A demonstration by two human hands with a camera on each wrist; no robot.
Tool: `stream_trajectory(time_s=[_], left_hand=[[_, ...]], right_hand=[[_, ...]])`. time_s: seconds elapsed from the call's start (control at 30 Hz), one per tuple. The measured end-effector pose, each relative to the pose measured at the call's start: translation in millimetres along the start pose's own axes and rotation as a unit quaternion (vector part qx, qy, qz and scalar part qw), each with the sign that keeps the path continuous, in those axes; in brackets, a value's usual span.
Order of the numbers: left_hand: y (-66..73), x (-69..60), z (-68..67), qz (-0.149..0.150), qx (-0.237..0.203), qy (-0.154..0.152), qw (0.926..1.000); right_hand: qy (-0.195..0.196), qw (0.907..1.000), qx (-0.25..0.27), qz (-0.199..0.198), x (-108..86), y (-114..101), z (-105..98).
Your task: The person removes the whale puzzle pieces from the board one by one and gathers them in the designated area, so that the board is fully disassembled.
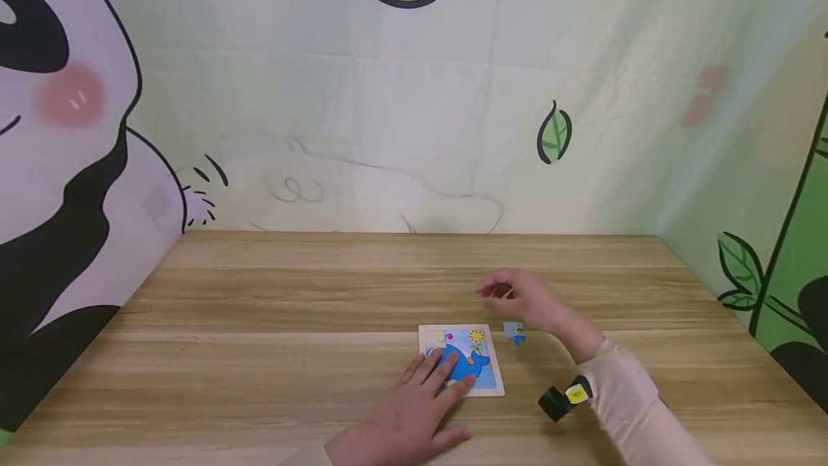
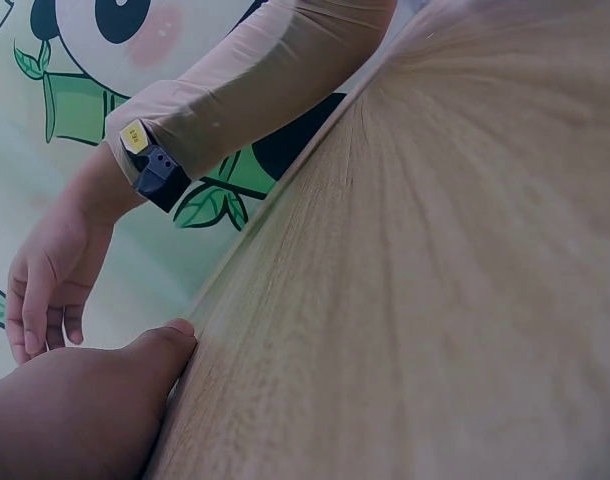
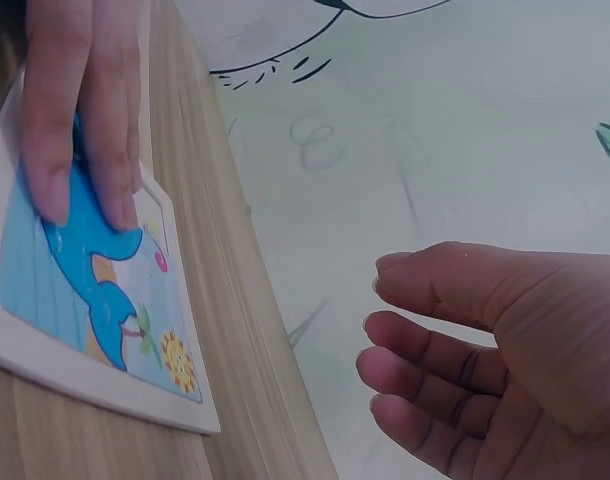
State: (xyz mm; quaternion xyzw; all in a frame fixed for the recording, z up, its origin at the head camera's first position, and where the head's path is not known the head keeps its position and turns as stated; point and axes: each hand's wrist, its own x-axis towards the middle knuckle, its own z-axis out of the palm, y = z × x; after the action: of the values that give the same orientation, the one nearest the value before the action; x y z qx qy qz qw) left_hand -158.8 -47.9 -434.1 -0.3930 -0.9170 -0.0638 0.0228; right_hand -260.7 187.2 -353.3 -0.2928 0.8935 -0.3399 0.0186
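A small framed jigsaw puzzle [image 1: 484,372] with a blue whale, a sun and a palm tree lies flat on the table. My left hand [image 1: 420,401] rests on it, fingers spread and straight, hiding its lower left part. Just right of the frame's upper corner is a loose puzzle piece [image 1: 514,333] in blue with a little yellow. Above that piece my right hand [image 1: 527,300] is held off the table, its fingers loosely bent. In the right wrist view, the thumb and fingers of the right hand [image 3: 485,350] stand apart with nothing between them.
The wood-grain table [image 1: 259,351] reaches back to a printed cloth wall [image 1: 401,113] with a panda and leaves. A black wrist device [image 1: 564,398] with a yellow label is strapped at the right sleeve [image 1: 627,387], over the table.
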Motion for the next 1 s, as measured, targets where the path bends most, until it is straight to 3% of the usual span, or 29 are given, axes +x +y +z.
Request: stream_trajectory(time_s=[0.3,0.63,1.0], left_hand=[[0.2,-0.1,-1.2,0.002,0.003,-0.002,1.0000],[-0.4,1.1,-2.6,-0.005,-0.011,-0.025,0.9996],[0.3,0.5,-2.3,0.000,-0.003,-0.014,0.9999]], right_hand=[[-0.019,0.9997,0.007,-0.017,5.9,-6.3,9.8],[-0.052,0.9976,-0.005,-0.045,10.9,-10.1,25.9],[-0.059,0.9975,-0.030,-0.022,7.7,-9.8,44.4]])
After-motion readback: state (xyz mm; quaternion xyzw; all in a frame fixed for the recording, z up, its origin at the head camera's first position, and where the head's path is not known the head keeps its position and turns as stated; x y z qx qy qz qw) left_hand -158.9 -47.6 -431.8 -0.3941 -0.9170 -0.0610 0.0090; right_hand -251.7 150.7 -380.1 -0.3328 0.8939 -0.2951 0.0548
